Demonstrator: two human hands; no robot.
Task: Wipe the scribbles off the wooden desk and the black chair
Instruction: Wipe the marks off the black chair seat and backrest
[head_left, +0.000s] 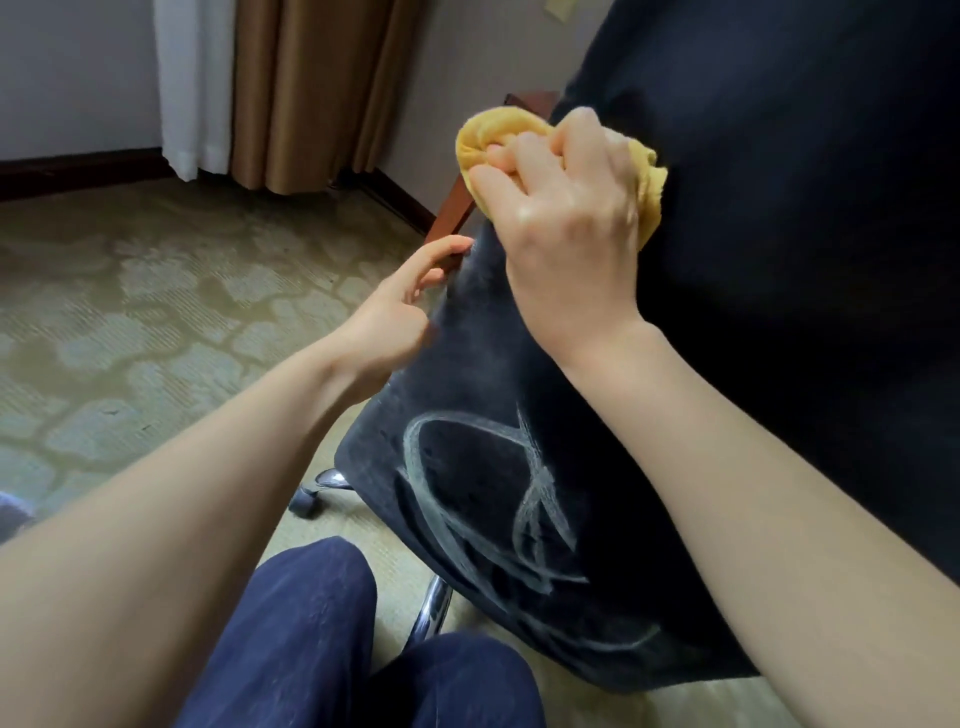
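1. Two hands were at the black chair (779, 270). The right hand (566, 208) was clenched around a bunched yellow cloth (485, 137) and pressed it onto the chair's far upholstery.
2. The left hand (400, 306) was loose, one digit stretched out to touch the chair's left edge and the others lightly curled (gripping nothing that we could see).
3. Both bare forearms reached forward. The right wrist was bent down over the cloth, and the left arm ran lower, beside the chair.
4. Pale scribbles (493, 509), loops and crossing strokes, covered the chair's near part, well short of the cloth. We could read no word in them.
5. A reddish wooden leg (457, 208) stood just behind the chair's left edge.
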